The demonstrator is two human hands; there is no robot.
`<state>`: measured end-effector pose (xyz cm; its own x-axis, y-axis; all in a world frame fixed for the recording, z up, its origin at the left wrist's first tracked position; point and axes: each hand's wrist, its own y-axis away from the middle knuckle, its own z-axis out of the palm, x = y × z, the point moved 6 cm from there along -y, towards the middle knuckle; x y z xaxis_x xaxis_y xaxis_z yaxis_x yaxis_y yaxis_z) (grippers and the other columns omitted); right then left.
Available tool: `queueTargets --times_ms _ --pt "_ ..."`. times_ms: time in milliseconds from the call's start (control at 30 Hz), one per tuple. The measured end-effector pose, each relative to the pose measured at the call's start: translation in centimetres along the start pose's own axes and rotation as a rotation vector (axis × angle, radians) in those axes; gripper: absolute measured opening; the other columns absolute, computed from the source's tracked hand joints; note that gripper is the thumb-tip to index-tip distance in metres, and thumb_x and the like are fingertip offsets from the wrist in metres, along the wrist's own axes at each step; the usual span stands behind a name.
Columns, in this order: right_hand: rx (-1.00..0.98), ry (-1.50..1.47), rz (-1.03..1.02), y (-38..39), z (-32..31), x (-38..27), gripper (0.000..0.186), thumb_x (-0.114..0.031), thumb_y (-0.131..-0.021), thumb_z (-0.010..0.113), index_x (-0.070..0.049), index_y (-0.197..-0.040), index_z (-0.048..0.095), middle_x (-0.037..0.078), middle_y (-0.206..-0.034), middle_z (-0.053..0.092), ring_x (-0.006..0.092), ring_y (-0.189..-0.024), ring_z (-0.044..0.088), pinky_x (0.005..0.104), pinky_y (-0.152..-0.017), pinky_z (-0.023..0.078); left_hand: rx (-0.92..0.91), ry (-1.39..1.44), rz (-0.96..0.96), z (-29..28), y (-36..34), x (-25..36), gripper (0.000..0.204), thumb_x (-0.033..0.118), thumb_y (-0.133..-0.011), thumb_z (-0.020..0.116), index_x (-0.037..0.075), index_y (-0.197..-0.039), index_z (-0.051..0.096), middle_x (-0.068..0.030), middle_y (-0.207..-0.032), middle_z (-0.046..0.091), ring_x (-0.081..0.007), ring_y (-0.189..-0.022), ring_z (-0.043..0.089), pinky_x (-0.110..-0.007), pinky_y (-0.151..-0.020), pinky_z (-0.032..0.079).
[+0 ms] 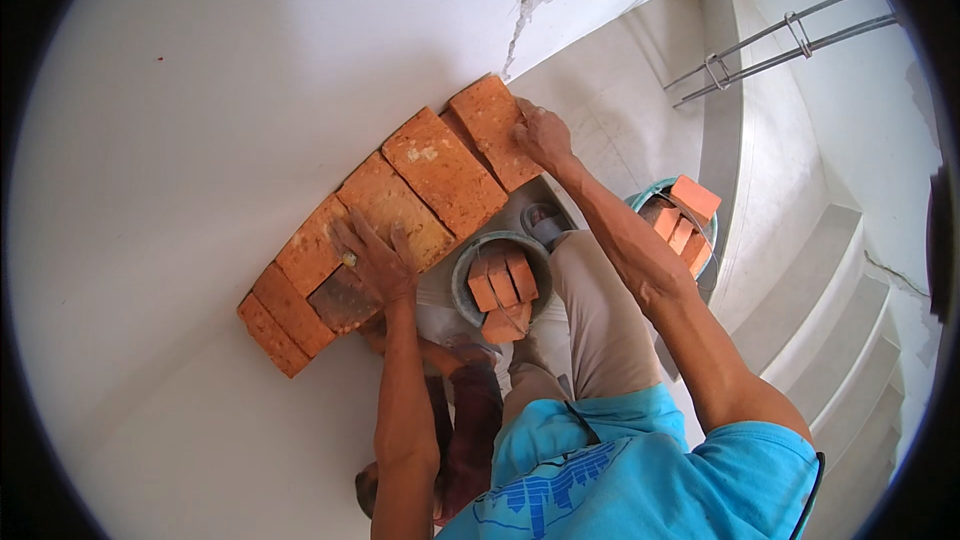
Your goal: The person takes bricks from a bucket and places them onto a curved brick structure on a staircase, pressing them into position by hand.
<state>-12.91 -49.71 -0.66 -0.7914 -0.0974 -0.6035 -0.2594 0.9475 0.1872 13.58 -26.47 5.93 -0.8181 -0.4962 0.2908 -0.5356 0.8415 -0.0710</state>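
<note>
A row of orange-red bricks runs diagonally along the white wall, from the lower left to the upper right. At its far right end lies a brick point(497, 130), tilted a little from its neighbour, with a gap between them. My right hand point(543, 135) grips this brick's right edge, its fingers closed at the rim. My left hand point(375, 260) rests with fingers spread over another brick point(395, 208) and the one beside it point(310, 243). Under that wrist lies a darker, brownish patch point(343, 302). The broad brick point(445, 172) between my hands is untouched.
Below the row stands a bucket point(460, 290) holding several bricks. A teal bucket point(712, 265) with more bricks is at the right, near the steps point(800, 310). Metal bars point(790, 40) jut in at upper right. Another person's dark red sleeve point(475, 420) is beneath my left arm.
</note>
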Motion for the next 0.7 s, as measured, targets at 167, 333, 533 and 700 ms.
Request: queueTargets --times_ms 167,333,533,700 --pt "-0.004 0.135 -0.018 0.2 1.3 1.2 0.044 -0.019 -0.089 0.061 -0.005 -0.130 0.064 0.021 -0.100 0.074 0.0439 -0.095 0.070 0.0533 -0.083 0.056 -0.165 -0.185 -0.074 -0.4 -0.1 1.4 0.077 0.045 -0.105 0.054 0.002 -0.163 0.027 -0.0308 -0.168 0.017 -0.0493 -0.157 0.016 -0.066 -0.122 0.020" --pt "0.108 0.021 -0.183 0.4 2.3 -1.2 0.040 -0.011 -0.086 0.060 -0.004 -0.125 0.067 0.025 -0.101 0.073 0.0447 -0.096 0.069 0.0526 -0.084 0.055 -0.047 0.007 -0.002 0.3 -0.2 0.3 0.076 0.045 -0.105 0.054 0.003 -0.163 0.029 -0.0265 -0.169 0.018 -0.0484 -0.158 0.011 -0.069 -0.120 0.020" --pt "0.029 -0.102 -0.242 -0.2 0.7 -0.5 0.047 -0.010 -0.085 0.060 -0.004 -0.131 0.066 0.025 -0.105 0.074 0.0434 -0.094 0.071 0.0496 -0.084 0.056 -0.117 -0.053 -0.012 0.0 -0.2 1.1 0.076 0.045 -0.106 0.052 0.001 -0.163 0.028 -0.0296 -0.168 0.017 -0.0476 -0.158 0.011 -0.069 -0.120 0.020" --pt "-0.085 -0.242 -0.080 2.3 -2.2 2.5 0.053 -0.011 -0.083 0.061 -0.003 -0.135 0.065 0.022 -0.103 0.076 0.0358 -0.091 0.073 0.0427 -0.083 0.058 -0.056 0.039 -0.005 0.3 0.0 0.8 0.076 0.047 -0.106 0.051 0.002 -0.163 0.027 -0.0281 -0.169 0.017 -0.0447 -0.159 0.010 -0.071 -0.119 0.020"
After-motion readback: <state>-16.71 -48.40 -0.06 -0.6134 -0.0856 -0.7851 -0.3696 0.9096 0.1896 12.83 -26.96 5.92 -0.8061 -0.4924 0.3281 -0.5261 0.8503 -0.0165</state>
